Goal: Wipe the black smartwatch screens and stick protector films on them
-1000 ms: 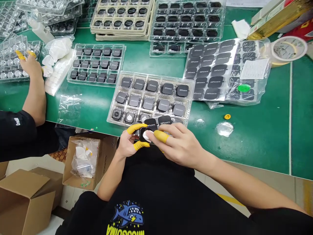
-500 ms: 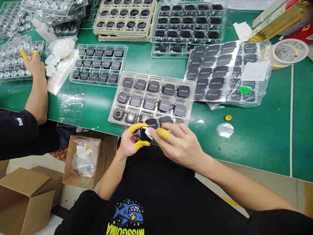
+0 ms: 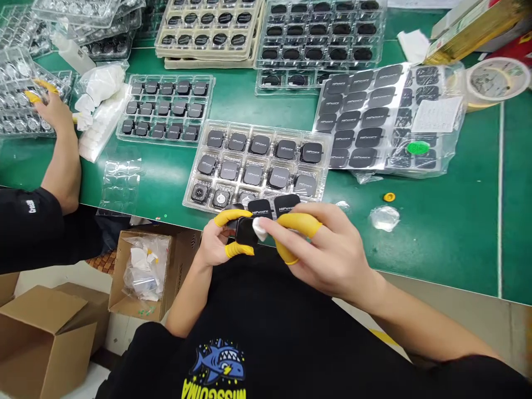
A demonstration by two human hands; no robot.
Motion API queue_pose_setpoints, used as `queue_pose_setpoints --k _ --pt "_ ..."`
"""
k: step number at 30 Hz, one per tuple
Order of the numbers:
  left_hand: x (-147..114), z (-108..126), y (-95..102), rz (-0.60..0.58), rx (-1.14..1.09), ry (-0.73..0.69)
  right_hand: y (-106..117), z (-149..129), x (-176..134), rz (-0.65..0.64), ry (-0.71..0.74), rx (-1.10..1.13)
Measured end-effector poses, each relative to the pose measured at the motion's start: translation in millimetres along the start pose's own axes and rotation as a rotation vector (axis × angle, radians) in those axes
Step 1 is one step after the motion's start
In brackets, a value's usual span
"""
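Observation:
My left hand [image 3: 213, 244], with yellow finger cots on thumb and finger, grips a black smartwatch [image 3: 246, 233] by its edges, dark screen facing up. A small white wipe [image 3: 260, 228] is pinched in my right hand [image 3: 332, 255], at the right edge of the screen. My right hand also wears yellow finger cots. Just beyond it are black HiFuture stickers [image 3: 261, 208]; whether my fingers hold them is hidden. Behind both hands lies a clear plastic tray [image 3: 194, 174]. Black HiFuture covers fill its back rows, and watches with bare backs show in the front row.
Sticker sheets [image 3: 361, 116] lie right of the tray, near a tape roll [image 3: 499, 80]. A second watch tray [image 3: 166, 108] and stacked trays [image 3: 208, 30] stand behind. At left, a co-worker's hand [image 3: 56, 111] touches trays. A cardboard box [image 3: 164, 277] sits below the table edge.
My right hand has drawn back slightly to the right with the wipe, showing more of the screen. My left hand keeps its grip on the watch. The co-worker's fingers have shifted.

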State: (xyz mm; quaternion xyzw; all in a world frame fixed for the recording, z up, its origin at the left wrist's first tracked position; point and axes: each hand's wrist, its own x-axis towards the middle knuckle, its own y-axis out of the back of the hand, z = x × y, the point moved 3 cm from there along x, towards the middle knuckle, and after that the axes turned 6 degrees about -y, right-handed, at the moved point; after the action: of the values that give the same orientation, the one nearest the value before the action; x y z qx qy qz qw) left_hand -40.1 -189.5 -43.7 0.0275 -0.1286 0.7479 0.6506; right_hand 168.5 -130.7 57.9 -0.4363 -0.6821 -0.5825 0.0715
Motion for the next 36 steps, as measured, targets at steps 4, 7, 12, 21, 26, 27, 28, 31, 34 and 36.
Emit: queue_pose_setpoints --k 4,7,12,21,26,27,28,31,34,36 --pt "-0.5 -1.9 0.0 -0.023 0.027 0.003 -18.1 -2.8 4.0 -0.097 0.02 0.026" --pt "-0.8 -3.1 2.2 -0.02 0.036 -0.005 -24.3 -6.1 7.9 -0.14 0.097 0.098" --pt "-3.1 -6.7 2.1 -0.009 0.034 -0.045 -21.3 -6.9 15.1 -0.226 0.231 0.147" --pt "-9.8 -10.7 4.3 -0.061 -0.045 0.04 16.9 0.8 10.7 -0.351 0.327 0.006" --pt "-9.7 -8.5 3.8 -0.056 -0.125 0.056 22.2 7.0 14.4 -0.138 0.205 -0.123" --pt "-8.5 -8.3 2.7 -0.05 -0.13 0.044 18.2 6.1 14.6 -0.127 0.197 -0.129" --pt "-6.9 -7.9 1.5 -0.04 -0.129 0.026 13.1 4.5 14.6 -0.129 0.196 -0.125" --pt "-1.7 -7.0 -0.2 0.003 -0.105 -0.032 -3.2 -1.4 13.0 -0.134 0.2 -0.085" --pt "0.3 -7.2 2.0 0.056 -0.1 -0.039 -12.1 -4.2 9.1 -0.135 0.202 -0.005" --pt "-0.9 -7.1 5.4 0.075 -0.127 -0.013 -12.0 -4.2 5.2 -0.196 0.229 0.075"
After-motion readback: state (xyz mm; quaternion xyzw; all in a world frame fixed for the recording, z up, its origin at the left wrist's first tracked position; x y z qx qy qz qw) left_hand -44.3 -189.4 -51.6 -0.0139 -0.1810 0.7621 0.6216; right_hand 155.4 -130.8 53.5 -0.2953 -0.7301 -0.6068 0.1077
